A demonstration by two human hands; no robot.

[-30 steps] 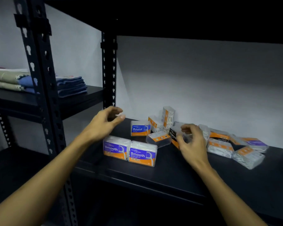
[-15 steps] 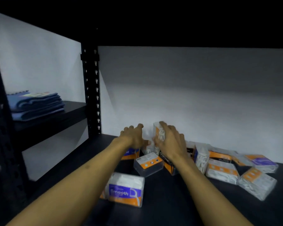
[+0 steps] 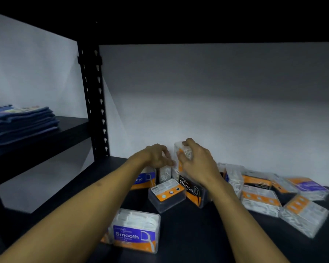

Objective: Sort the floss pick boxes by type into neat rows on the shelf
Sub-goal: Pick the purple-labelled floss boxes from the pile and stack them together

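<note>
Fingers curled around an upright floss pick box, the person's right hand grips it at the far wall of the dark shelf. The left hand, just left of it, has its fingers bent toward the same box; whether they hold anything cannot be told. Below the hands stand a "Charcoal" box and a partly hidden purple box, with a clear box lying between. A "Smooth" box stands nearer. More boxes lie jumbled at right. Folded blue cloths rest on the left shelf.
</note>
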